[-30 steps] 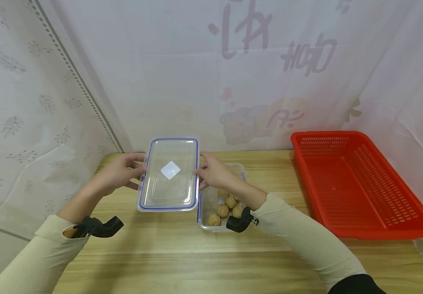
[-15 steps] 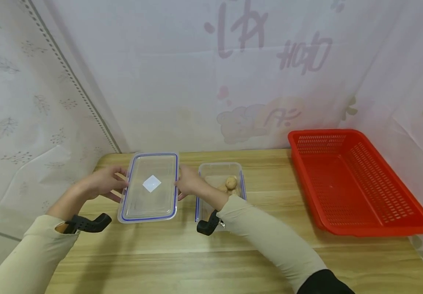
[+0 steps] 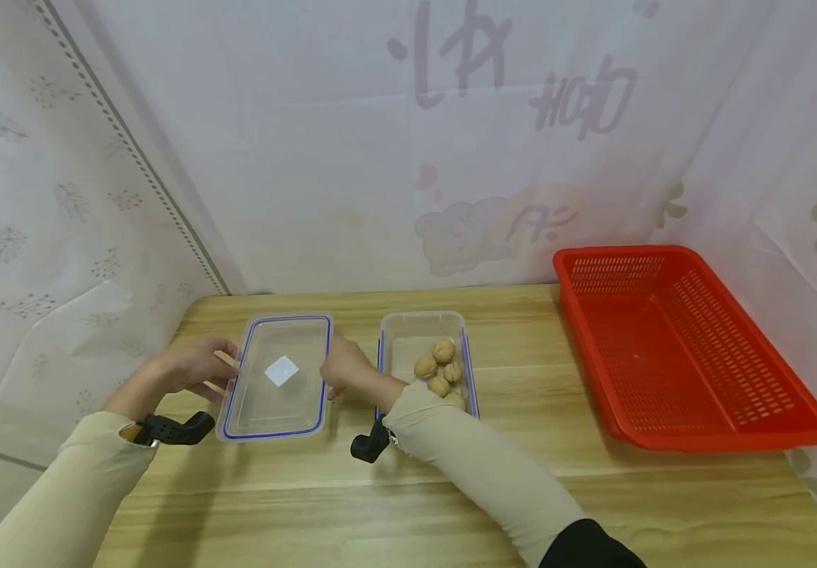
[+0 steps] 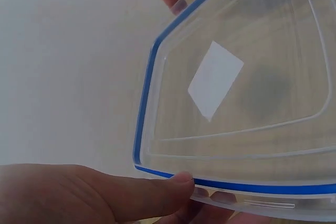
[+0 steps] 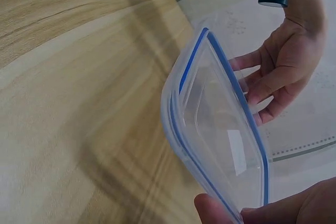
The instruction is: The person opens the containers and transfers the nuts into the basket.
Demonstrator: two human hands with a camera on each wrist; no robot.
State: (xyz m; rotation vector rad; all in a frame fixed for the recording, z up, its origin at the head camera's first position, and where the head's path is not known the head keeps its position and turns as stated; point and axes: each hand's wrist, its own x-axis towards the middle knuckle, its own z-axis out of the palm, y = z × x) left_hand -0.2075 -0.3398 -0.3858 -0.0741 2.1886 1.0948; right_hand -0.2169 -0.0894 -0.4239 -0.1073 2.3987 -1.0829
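Between both hands is a clear plastic lid (image 3: 266, 414) with a blue seal and a white diamond-shaped label (image 4: 214, 80). My left hand (image 3: 199, 369) pinches its left edge, the thumb on top and the fingers underneath. The right hand (image 3: 348, 368) grips the opposite edge, thumb and finger at the rim in the right wrist view. A shadow lies on the wood below the lid there. Just right of the right hand stands a clear box (image 3: 400, 341) with blue side strips, holding several walnuts (image 3: 444, 351). The right sleeve covers the box's near part.
A red perforated plastic basket (image 3: 653, 339) stands on the right side of the wooden table (image 3: 352, 505). Patterned white curtains (image 3: 323, 181) close off the back and both sides. Black wrist cameras (image 3: 176, 428) are strapped to both wrists.
Both hands have carried the lid left and lower, away from the box. More of the walnuts shows now. The view has shifted slightly.
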